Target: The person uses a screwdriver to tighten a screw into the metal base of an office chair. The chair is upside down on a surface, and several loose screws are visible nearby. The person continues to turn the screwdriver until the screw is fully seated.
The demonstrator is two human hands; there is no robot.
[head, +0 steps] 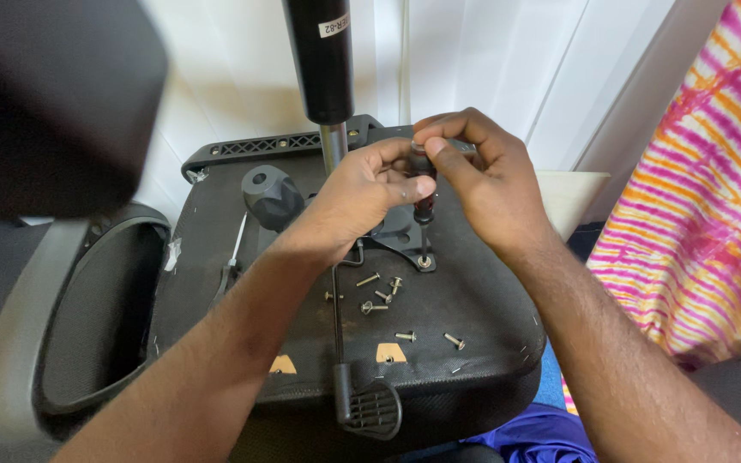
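While an upturned black office chair seat (216, 257) lies below, the left hand (362, 193) and right hand (490, 184) both pinch a dark-handled screwdriver (423, 201), upright on a bolt in the black metal plate (400, 236); loose silver screws (383, 296) lie nearby.

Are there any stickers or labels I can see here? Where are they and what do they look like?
Small white rectangular sticker: top of the picture, on the black gas-lift cylinder, tilted, with dark print.
Two tan paper patches: near the front edge of the upturned black chair seat underside, roughly square, too small to tell if printed.
No packages, signs or screens.
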